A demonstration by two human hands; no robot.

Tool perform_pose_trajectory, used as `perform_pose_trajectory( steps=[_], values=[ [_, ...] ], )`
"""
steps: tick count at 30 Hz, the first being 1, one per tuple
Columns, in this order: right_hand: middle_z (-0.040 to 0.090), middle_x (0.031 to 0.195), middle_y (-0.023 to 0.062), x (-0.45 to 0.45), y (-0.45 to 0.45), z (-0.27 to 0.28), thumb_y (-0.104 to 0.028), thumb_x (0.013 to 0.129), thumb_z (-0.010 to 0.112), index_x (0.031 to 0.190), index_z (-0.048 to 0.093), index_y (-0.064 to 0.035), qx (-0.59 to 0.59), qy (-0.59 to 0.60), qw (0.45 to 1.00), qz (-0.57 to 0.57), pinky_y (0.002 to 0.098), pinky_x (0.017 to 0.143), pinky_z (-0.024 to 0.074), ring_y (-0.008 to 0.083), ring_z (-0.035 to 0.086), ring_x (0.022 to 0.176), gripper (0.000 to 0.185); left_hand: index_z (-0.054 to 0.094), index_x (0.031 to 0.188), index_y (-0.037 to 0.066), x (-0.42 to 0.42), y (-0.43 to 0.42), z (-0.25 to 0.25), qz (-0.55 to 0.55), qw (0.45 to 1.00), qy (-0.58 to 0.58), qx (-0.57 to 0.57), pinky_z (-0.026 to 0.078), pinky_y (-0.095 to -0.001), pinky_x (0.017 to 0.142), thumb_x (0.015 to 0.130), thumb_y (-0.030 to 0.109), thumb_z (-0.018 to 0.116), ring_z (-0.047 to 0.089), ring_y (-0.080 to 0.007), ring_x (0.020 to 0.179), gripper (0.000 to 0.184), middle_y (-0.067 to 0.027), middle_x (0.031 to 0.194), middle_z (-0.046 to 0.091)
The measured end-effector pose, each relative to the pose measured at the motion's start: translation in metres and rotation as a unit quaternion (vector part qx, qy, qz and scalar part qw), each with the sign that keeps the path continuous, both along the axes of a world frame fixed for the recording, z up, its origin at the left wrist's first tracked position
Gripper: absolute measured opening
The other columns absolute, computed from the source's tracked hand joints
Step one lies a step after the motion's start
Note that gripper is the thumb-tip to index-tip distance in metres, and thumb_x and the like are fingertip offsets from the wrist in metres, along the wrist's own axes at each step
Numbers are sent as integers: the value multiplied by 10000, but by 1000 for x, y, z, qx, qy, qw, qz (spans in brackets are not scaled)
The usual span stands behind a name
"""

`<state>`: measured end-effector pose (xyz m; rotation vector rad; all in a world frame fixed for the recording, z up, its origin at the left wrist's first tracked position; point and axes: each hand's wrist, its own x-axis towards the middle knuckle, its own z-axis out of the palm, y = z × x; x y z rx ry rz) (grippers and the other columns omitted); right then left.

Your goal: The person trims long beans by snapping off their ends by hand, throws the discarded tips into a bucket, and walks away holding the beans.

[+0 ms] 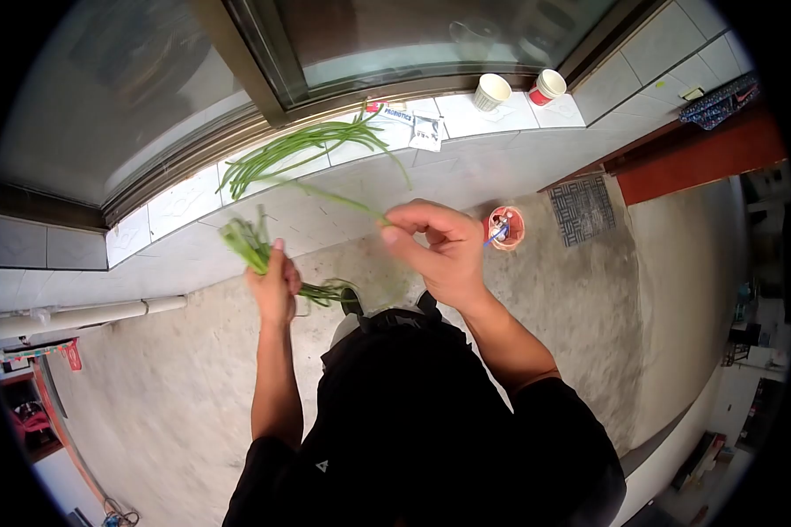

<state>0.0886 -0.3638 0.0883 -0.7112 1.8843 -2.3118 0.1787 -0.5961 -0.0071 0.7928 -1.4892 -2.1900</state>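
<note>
My left hand [275, 285] is closed round a bunch of long green stalks [248, 242] that look like garlic scapes. Their cut ends point up and away, and the thin, curling tips hang below the fist towards my feet. Thumb and forefinger of my right hand [439, 246] pinch the end of a single green stalk [341, 200], which stretches left towards the ledge and is slightly blurred. A loose pile of the same stalks [299, 145] lies on the white tiled ledge [180, 209] below the window, beyond both hands.
Beside the pile are a small white packet [426, 131] and a flat packet lettered "PROBIOTICS" [397, 114]. Two paper cups [492, 92] stand farther right on the ledge. A reddish bucket [506, 228] holding small items and a grey mat [582, 212] are on the concrete floor.
</note>
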Motion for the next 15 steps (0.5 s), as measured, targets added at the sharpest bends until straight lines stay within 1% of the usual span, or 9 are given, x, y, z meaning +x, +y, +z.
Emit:
perform_pose_trajectory(
  steps=[1,3,7,8,9,11,12,13,15],
  values=[
    [681,834,36,-1,3,2,18,845,730,974,703,18,0,-1,1000,-4,229,652,467,81,579,711,132,448,751,89,1,-6,8,40,999,21,-6,273,-250,362,960,155,664,361,-85,404,308,15,551,396],
    [663,819,44,-3,6,4,27,830,730,947,714,13,23,51,998,5,237,628,447,97,550,670,119,474,802,91,7,-16,23,64,993,97,-9,244,-240,369,936,39,653,315,-74,405,229,19,563,398],
    [646,810,50,-2,9,15,40,823,718,956,716,8,54,92,994,28,234,586,427,106,543,649,137,484,850,51,13,-9,78,87,961,242,-104,252,-229,378,913,-46,607,304,-70,422,169,-47,688,472],
    [643,813,48,0,11,20,39,822,716,958,719,3,68,83,993,45,231,565,419,101,540,641,142,496,886,40,17,-8,86,65,953,267,-131,266,-229,381,910,-47,605,292,-69,426,141,-75,753,489],
    [640,817,46,1,12,22,38,820,713,961,722,-2,82,74,992,61,228,544,411,96,538,633,147,555,953,20,22,-9,93,12,944,284,-169,276,-209,414,913,-16,598,342,-65,487,69,-101,865,511],
    [652,835,52,1,13,22,55,808,719,956,726,7,85,79,990,81,220,531,399,82,539,639,156,608,1017,-14,21,-3,103,-27,922,253,-293,303,-195,443,858,-29,628,418,-79,568,161,-141,954,546],
    [664,853,59,1,12,22,71,795,725,950,730,16,87,86,987,102,212,519,388,69,540,645,164,672,1006,-15,20,9,115,-54,930,225,-287,409,-210,548,767,-88,688,536,-111,674,250,-127,1030,614],
    [664,853,59,1,12,23,71,795,725,950,730,16,86,86,987,106,212,519,388,69,540,645,164,677,1032,-25,21,16,124,-93,924,155,-336,493,-244,645,756,-89,717,620,-154,775,286,-131,1083,647],
    [664,856,57,2,13,23,64,793,727,951,730,15,92,95,985,116,212,512,398,68,548,647,165,689,1025,-39,6,40,135,-147,904,136,-379,550,-285,720,759,-83,735,680,-190,860,274,-139,1068,694]
  ],
)
